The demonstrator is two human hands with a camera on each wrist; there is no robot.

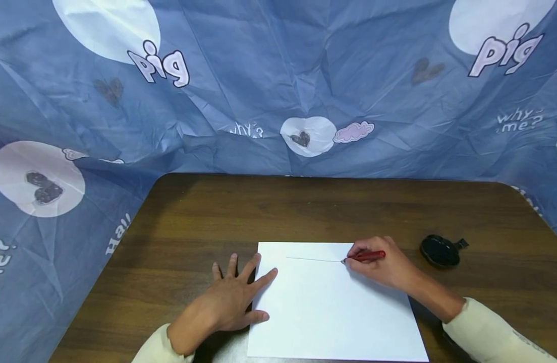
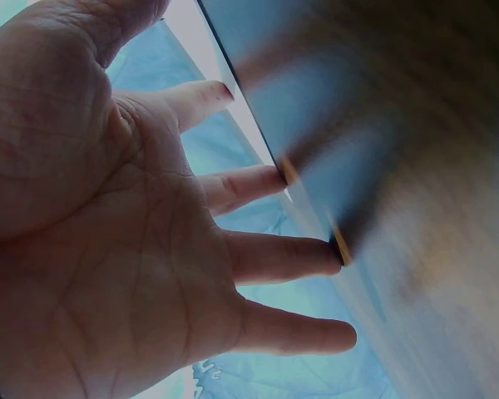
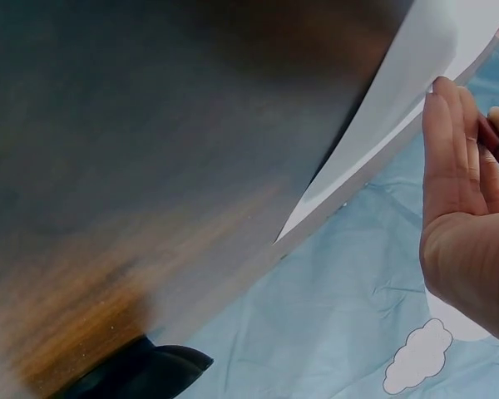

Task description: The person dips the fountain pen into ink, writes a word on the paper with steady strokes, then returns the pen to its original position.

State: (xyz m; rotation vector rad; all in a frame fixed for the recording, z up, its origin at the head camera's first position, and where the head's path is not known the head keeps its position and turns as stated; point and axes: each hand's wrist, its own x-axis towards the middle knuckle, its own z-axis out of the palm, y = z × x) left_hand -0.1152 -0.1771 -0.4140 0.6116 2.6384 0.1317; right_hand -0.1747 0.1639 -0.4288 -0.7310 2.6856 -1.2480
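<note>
A white sheet of paper [image 1: 333,312] lies on the wooden table, with one thin dark line [image 1: 312,259] running across its upper part. My right hand [image 1: 380,264] pinches a red pen [image 1: 369,256], its tip at the right end of that line. In the right wrist view the pen [image 3: 497,148] shows between the thumb and fingers. My left hand [image 1: 230,300] is spread at the paper's left edge, thumb and forefinger over the sheet and the other fingers toward the table. The left wrist view shows its palm [image 2: 108,216] and straight, parted fingers.
A small black round dish with a short tab handle [image 1: 440,251] sits on the table right of the paper. The brown wooden table [image 1: 206,217] reaches back to a blue printed cloth [image 1: 242,75] hanging behind it and at the left.
</note>
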